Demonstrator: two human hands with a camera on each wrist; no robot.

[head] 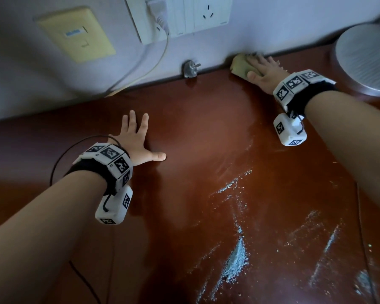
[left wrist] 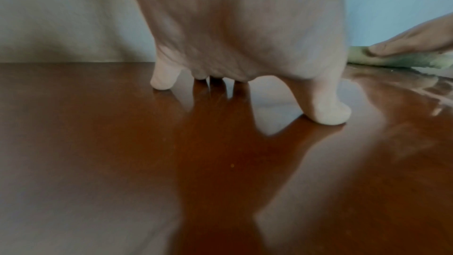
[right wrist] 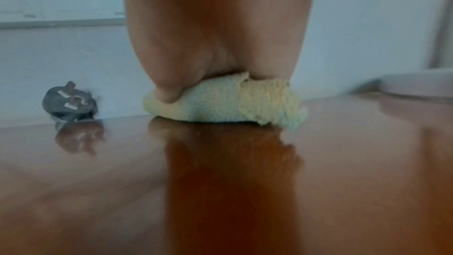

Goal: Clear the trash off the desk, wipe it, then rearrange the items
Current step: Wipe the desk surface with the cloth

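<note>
My right hand [head: 266, 70] lies flat on a yellow-green cloth [head: 239, 65] at the back edge of the dark red wooden desk [head: 206, 139], right against the wall. The right wrist view shows the palm [right wrist: 215, 36] pressing the cloth [right wrist: 232, 102] down, with the thumb dug into its left side. My left hand [head: 136, 141] rests on bare wood at the middle left, fingers spread and holding nothing; the left wrist view shows its fingertips [left wrist: 164, 82] touching the surface. Streaks of pale blue-white powder [head: 237, 260] lie on the near right part of the desk.
A loose grey three-pin plug [head: 190, 70] lies against the wall, left of the cloth. A round grey object [head: 364, 55] stands at the back right corner. Wall sockets [head: 178, 16] carry a plugged-in white cable [head: 158, 60]. A thin black wire [head: 364, 238] crosses the right side.
</note>
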